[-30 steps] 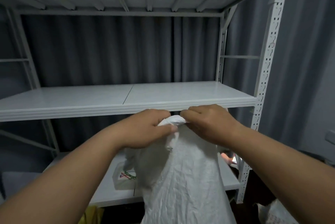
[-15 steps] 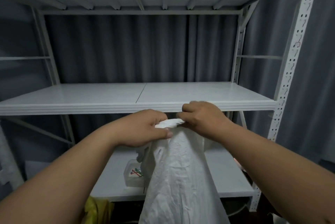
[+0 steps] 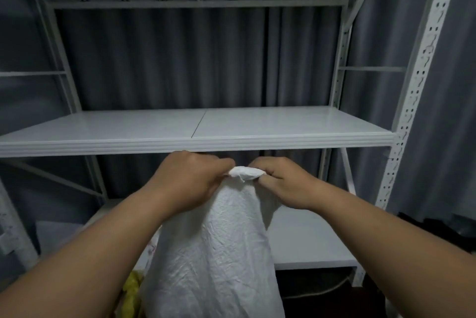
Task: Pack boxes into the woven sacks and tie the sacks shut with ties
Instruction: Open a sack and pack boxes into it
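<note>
Indoors, a white metal shelving rack (image 3: 412, 85) fills the far side of the scene, backed by a grey pleated curtain (image 3: 167, 60). Its middle shelf (image 3: 154, 127) runs left to right just above the hands. Near the centre stands a white woven sack (image 3: 213, 253), crumpled and upright in front of the lower shelf (image 3: 309, 240). Its gathered mouth (image 3: 244, 172) is bunched into a small knob at the top. The left hand (image 3: 190, 181) and right hand (image 3: 286, 183) sit close together, each with fingers curled tight on that bunched neck from its own side. Something yellow (image 3: 131, 289) shows low at the sack's left.
</note>
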